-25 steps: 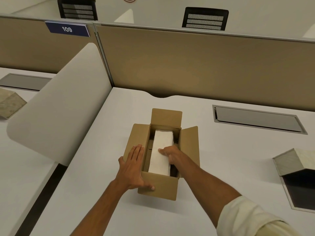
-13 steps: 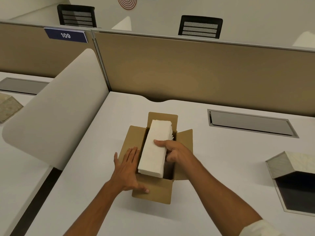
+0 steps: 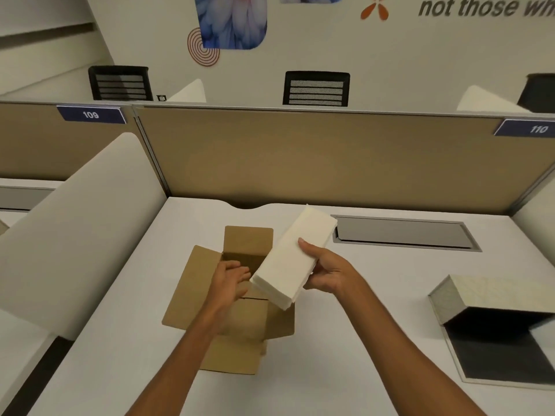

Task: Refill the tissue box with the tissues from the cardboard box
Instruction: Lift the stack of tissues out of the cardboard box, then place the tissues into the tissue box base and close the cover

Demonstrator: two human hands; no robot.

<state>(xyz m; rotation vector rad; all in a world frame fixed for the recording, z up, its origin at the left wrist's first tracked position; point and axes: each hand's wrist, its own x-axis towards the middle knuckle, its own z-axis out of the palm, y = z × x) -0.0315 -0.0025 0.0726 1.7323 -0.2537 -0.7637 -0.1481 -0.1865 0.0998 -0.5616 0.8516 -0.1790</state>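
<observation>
A white stack of tissues [image 3: 292, 256] hangs tilted in the air above the right side of the brown cardboard box [image 3: 195, 289], gripped at its right edge by my right hand [image 3: 326, 273]. The box stands open on the white desk, flaps spread. My left hand [image 3: 229, 280] hovers over the box opening, fingers apart, just left of the stack's near end, holding nothing. The tissue box [image 3: 492, 322] lies open at the right, with a pale speckled lid and a dark inside.
A tan partition [image 3: 300, 160] closes off the back of the desk. A grey cable hatch [image 3: 402, 232] is set in the desk behind the stack. A white curved divider [image 3: 75, 223] stands at the left. Black chairs [image 3: 315, 88] show beyond the partition.
My right hand has lifted the tissue stack out of the cardboard box and swung it up and to the right. My left hand has left the box flap and risen over the opening.
</observation>
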